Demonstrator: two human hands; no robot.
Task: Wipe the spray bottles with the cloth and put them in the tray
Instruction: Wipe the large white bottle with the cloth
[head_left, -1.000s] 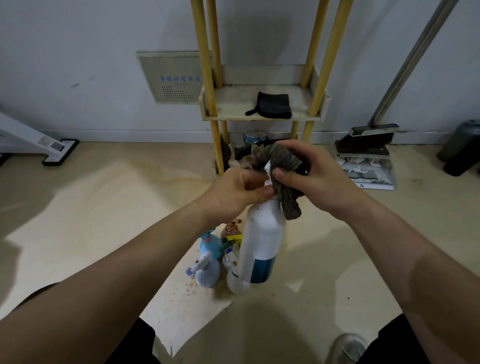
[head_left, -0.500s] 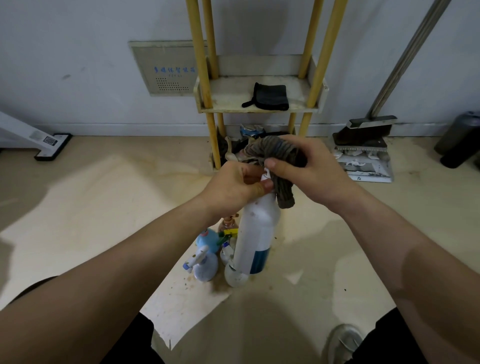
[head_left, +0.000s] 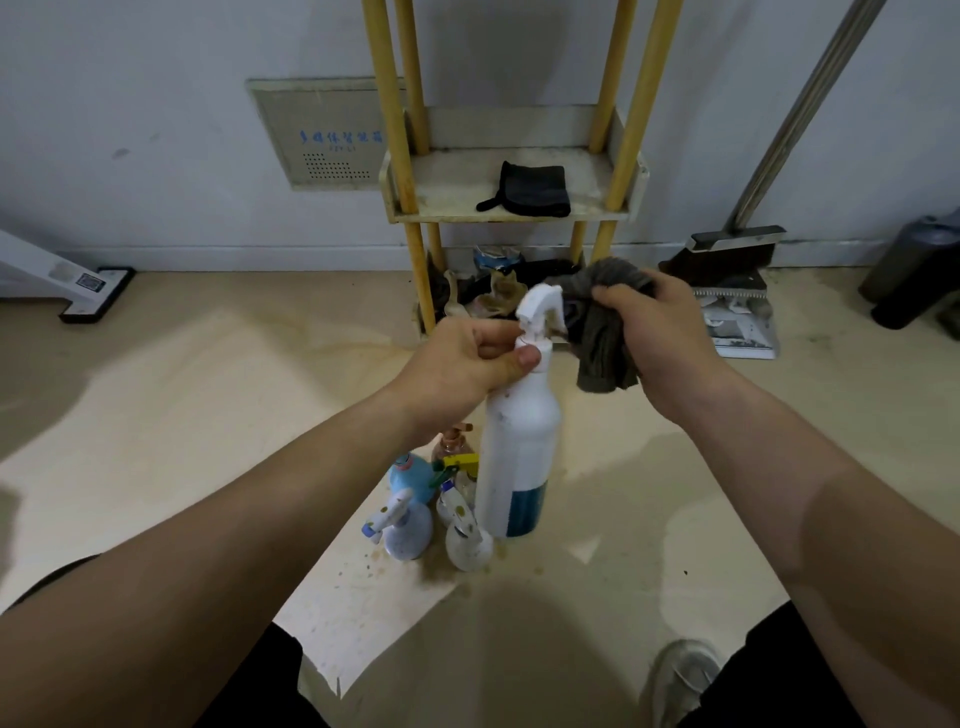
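Note:
My left hand (head_left: 470, 361) grips the neck of a tall white spray bottle (head_left: 519, 447) with a blue label, held upright in the air. Its white trigger head (head_left: 540, 309) shows bare above my fingers. My right hand (head_left: 660, 332) holds a bunched grey cloth (head_left: 602, 332) just right of the trigger head, touching it. Several smaller spray bottles (head_left: 415, 525) stand on the floor below the held bottle. The shelf tray (head_left: 410, 215) of a yellow-posted rack stands ahead by the wall.
A black cloth (head_left: 530, 189) lies on the shelf tray. Clutter sits under the rack. A dustpan and broom (head_left: 732, 275) lean at the right wall, dark cylinders (head_left: 914, 270) at far right. A white stand base (head_left: 88, 291) sits left. My shoe (head_left: 680, 680) is bottom right.
My right hand has pulled the cloth off the trigger head to the right, uncovering the head. The left hand keeps its grip on the bottle neck.

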